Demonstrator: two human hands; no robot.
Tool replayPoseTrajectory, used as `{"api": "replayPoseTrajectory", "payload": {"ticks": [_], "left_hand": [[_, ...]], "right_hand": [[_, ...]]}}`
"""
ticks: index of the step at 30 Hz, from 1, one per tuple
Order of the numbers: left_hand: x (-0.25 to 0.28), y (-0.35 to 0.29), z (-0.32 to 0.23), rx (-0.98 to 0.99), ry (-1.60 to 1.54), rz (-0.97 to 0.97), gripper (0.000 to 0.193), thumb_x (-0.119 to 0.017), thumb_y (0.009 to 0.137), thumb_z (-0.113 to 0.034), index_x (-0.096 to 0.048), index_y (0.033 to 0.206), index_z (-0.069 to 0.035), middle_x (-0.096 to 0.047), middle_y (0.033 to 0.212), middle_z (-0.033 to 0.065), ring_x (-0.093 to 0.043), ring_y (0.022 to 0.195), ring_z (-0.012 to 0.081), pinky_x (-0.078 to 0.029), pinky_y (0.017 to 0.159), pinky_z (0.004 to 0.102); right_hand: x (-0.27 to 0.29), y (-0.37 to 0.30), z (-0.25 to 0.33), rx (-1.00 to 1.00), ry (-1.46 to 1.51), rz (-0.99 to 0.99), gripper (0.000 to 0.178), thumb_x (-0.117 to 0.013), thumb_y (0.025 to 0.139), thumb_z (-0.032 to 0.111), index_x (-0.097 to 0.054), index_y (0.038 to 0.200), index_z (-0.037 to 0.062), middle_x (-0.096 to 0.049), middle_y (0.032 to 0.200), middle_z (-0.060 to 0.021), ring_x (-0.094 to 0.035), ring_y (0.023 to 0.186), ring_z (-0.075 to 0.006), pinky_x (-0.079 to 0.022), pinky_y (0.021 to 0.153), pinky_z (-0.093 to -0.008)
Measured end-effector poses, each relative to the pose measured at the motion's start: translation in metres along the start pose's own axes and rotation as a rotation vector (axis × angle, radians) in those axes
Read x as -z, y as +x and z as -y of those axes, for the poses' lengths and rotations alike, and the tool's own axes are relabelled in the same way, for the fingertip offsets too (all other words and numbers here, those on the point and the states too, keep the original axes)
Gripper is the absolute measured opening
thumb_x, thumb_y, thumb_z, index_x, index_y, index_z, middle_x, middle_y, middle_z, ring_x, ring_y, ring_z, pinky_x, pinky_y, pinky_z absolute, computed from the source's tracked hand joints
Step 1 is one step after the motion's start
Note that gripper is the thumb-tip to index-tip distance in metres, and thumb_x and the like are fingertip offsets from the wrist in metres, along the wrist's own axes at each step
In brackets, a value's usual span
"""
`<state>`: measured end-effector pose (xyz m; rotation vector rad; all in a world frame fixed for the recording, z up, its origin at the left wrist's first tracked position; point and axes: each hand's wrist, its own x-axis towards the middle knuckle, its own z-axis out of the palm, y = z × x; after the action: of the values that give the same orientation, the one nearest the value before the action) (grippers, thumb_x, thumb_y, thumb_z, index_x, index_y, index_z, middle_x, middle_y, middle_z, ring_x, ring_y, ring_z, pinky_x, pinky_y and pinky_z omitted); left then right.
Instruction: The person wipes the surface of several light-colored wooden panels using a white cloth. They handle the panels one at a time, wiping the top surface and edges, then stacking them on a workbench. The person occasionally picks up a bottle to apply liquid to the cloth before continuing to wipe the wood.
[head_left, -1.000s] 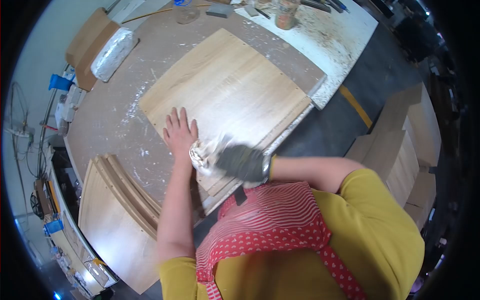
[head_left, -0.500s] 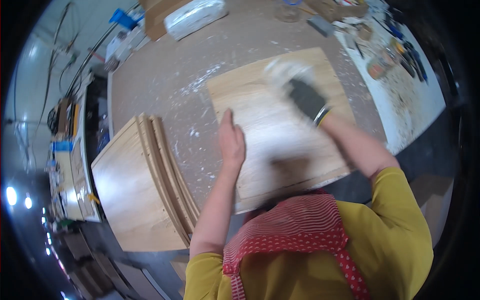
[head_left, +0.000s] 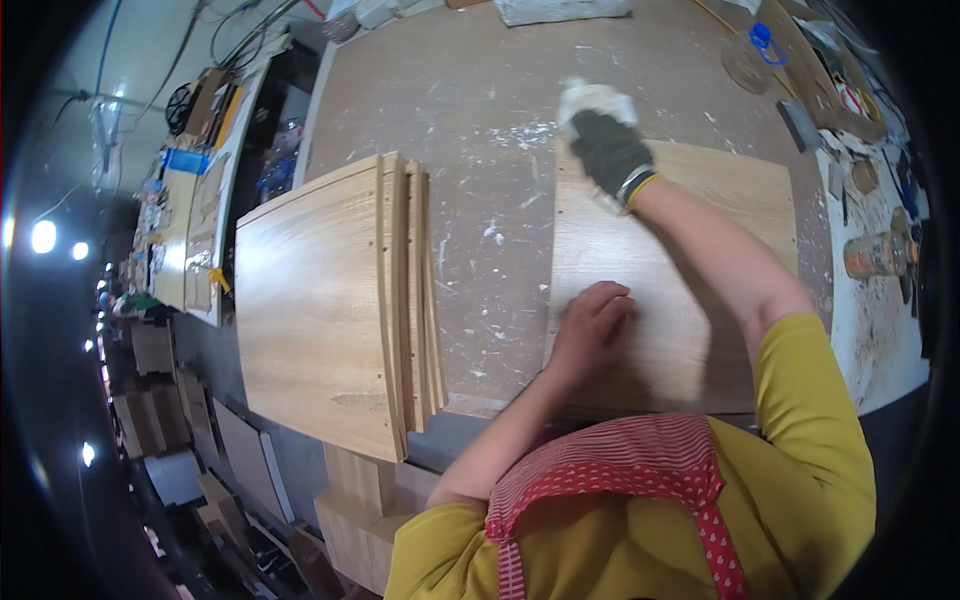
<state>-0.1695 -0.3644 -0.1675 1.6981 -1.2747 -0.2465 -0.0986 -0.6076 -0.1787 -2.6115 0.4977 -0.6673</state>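
A pale wooden panel [head_left: 640, 250] lies flat on the worktable in front of me. My right hand [head_left: 612, 155], in a dark grey glove, is closed round a bunched white cloth [head_left: 597, 100] at the panel's far left corner. Part of the cloth reaches past the panel's far edge. Bare and partly curled, my left hand [head_left: 595, 325] rests on the panel near its left edge, holding nothing that I can see. To the left stands a stack of similar wooden panels [head_left: 315, 290], their edges slightly fanned out.
The brown worktable [head_left: 490, 230] is flecked with white. A white wrapped packet [head_left: 565, 10] sits at its far edge. On the right are a grey block [head_left: 797, 125], a clear jar [head_left: 745, 65] and a bottle [head_left: 873, 255] lying on a pale board. Boxes [head_left: 350, 510] stand below on the left.
My view has swung, so the panels appear farther right. My right hand has moved the cloth to the panel's far left corner. The left hand has shifted from the panel's left edge onto its surface.
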Motion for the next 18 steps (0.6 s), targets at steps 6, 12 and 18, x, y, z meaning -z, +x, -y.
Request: {"api": "replayPoseTrajectory", "payload": {"ticks": [6,12,18], "left_hand": [[0.021,-0.036,-0.015,0.151,-0.007,0.221,0.011,-0.062,0.078,-0.011,-0.062,0.088,-0.006,-0.063,0.093,0.0148,-0.060,0.087,0.0346,-0.048,0.077,0.0422],[0.078,-0.098,-0.045,0.748,-0.297,-0.247,0.023,-0.045,0.098,-0.013,-0.063,0.090,0.000,-0.066,0.091,0.0088,-0.060,0.084,0.0182,-0.046,0.080,0.0298],[0.099,-0.094,-0.031,0.653,-0.504,-0.440,0.024,-0.042,0.101,-0.016,-0.059,0.098,0.000,-0.064,0.088,0.0060,-0.056,0.077,0.0091,-0.043,0.071,0.0232]], "right_hand": [[0.022,-0.074,0.084,0.487,0.095,0.695,0.027,-0.053,0.086,0.019,-0.064,0.109,0.0104,-0.066,0.107,-0.0156,-0.064,0.097,-0.0292,-0.050,0.087,-0.0409],[0.029,-0.065,0.014,0.107,-0.027,-0.079,0.017,-0.055,0.086,0.016,-0.063,0.096,0.0050,-0.066,0.089,-0.0164,-0.064,0.084,-0.0320,-0.050,0.075,-0.0418],[0.059,-0.207,0.174,0.422,0.213,0.593,0.008,-0.061,0.077,0.018,-0.063,0.075,0.0105,-0.064,0.076,-0.0092,-0.064,0.073,-0.0283,-0.051,0.063,-0.0420]]}}
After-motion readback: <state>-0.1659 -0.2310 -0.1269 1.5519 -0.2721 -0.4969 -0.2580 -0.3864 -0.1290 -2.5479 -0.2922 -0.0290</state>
